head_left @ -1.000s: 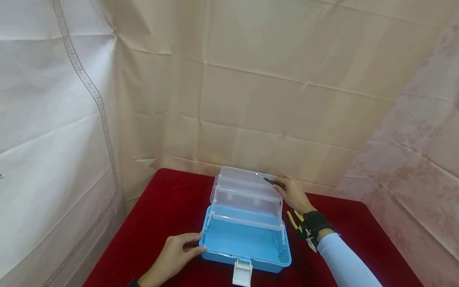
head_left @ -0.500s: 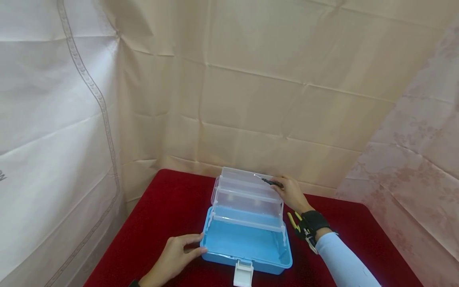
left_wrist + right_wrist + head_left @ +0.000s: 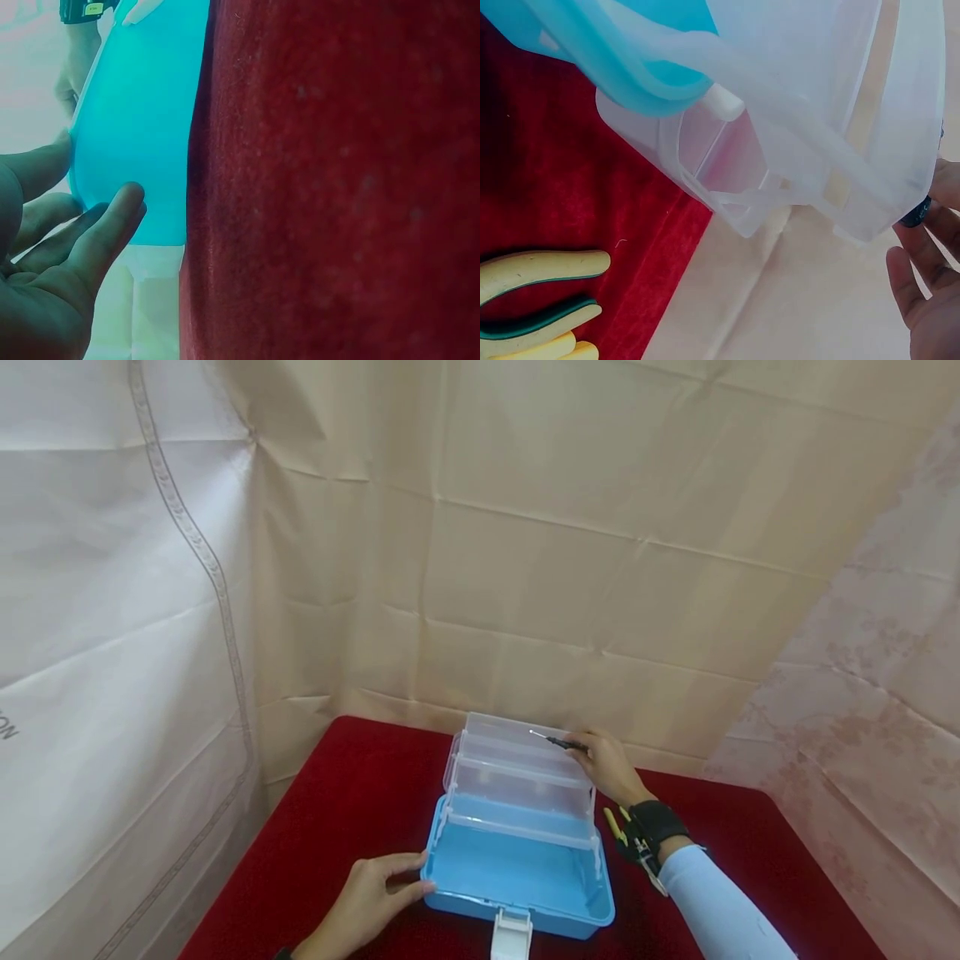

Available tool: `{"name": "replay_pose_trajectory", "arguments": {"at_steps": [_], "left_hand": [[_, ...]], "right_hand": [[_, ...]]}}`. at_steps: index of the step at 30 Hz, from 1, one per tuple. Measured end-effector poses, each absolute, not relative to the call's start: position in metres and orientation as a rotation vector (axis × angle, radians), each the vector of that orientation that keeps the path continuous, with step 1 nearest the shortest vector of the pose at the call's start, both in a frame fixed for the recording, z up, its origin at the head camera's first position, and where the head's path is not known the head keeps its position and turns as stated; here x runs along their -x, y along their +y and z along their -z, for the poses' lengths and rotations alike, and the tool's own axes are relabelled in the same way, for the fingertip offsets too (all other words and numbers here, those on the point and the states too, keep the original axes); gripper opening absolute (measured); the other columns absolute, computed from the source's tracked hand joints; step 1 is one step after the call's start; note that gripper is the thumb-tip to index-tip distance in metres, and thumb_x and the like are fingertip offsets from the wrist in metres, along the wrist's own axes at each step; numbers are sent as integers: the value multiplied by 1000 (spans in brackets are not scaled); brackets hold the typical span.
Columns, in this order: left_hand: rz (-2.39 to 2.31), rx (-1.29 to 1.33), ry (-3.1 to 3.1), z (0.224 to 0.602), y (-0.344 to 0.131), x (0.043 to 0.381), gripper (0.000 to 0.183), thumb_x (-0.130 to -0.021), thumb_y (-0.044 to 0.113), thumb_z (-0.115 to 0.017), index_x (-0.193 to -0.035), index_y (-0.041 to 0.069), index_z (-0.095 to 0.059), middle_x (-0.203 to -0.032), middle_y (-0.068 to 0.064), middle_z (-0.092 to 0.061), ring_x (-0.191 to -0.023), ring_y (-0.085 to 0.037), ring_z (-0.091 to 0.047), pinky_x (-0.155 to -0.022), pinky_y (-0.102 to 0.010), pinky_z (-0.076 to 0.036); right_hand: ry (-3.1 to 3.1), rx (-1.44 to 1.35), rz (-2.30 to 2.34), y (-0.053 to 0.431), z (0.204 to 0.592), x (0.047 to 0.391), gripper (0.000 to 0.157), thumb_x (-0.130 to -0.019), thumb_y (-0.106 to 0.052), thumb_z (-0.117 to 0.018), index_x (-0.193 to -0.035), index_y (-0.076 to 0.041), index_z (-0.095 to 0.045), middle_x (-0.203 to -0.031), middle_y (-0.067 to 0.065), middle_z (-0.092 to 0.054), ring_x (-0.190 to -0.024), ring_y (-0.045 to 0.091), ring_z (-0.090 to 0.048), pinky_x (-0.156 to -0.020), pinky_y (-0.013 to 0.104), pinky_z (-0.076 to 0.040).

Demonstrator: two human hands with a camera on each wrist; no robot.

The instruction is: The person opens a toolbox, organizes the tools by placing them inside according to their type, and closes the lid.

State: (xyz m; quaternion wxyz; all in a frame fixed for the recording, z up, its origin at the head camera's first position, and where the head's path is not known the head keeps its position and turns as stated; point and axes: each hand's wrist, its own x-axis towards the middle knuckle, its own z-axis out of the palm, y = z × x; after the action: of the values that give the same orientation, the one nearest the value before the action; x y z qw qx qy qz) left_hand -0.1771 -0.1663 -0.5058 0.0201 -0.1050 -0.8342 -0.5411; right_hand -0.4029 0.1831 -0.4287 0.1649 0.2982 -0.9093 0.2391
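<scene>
An opened blue toolbox [image 3: 517,864] with tiered clear trays [image 3: 517,768] stands on the red cloth. My left hand [image 3: 367,897] grips its front left corner; in the left wrist view, thumb and fingers lie along the blue wall [image 3: 142,112]. At the upper right, my right hand [image 3: 611,768] holds a small screwdriver [image 3: 558,742] with a dark handle and thin metal shaft over the top tray. Its shaft points left. The right wrist view shows only the dark handle end [image 3: 915,213] between my fingers, beside the clear plastic; the rest is hidden.
Yellow-handled pliers [image 3: 617,825] lie right of the toolbox, partly under my right wrist; their handles [image 3: 544,268] show in the right wrist view. A white latch [image 3: 512,933] hangs from the box front. Beige cloth [image 3: 525,568] hangs behind the table.
The screwdriver has tilted slightly flatter, its tip lower against the top tray. Both hands keep nearly the same places; the head view has shifted slightly.
</scene>
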Motion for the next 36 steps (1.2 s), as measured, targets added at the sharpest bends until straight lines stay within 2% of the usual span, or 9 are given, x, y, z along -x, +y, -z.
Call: {"name": "replay_pose_trajectory", "arguments": {"at_steps": [8, 15, 29, 36], "left_hand": [[1682, 346, -2580, 505, -167, 180, 58, -87, 39, -70, -131, 2, -62, -124, -14, -64, -106, -25, -65, -76, -28, -55], [1674, 360, -2580, 504, -167, 179, 58, -87, 39, -69, -131, 2, -62, -124, -14, -64, -106, -25, -66, -77, -28, -55], [1657, 359, -2584, 505, -166, 177, 59, -87, 41, -70, -132, 3, -62, -125, -13, -64, -104, -22, -66, -77, -27, -55], [1662, 351, -2592, 504, -167, 178, 58, -86, 40, -71, -130, 3, -63, -124, -13, -64, -104, -22, -66, -77, -27, -55]], "right_hand": [[-2585, -891, -647, 182, 427, 407, 20, -90, -9, -70, -109, -12, -74, -106, 4, -65, -94, 22, -57, -86, 39, -54], [-2612, -874, -656, 182, 428, 408, 21, -90, -9, -69, -110, -14, -74, -108, 0, -64, -96, 20, -57, -89, 37, -52], [-2607, -916, -588, 176, 428, 412, 21, -89, -5, -70, -108, -11, -75, -101, 4, -67, -90, 22, -58, -82, 38, -54], [-2631, -902, -605, 176, 428, 413, 22, -89, -6, -69, -109, -14, -75, -101, 1, -66, -90, 21, -58, -85, 36, -54]]}}
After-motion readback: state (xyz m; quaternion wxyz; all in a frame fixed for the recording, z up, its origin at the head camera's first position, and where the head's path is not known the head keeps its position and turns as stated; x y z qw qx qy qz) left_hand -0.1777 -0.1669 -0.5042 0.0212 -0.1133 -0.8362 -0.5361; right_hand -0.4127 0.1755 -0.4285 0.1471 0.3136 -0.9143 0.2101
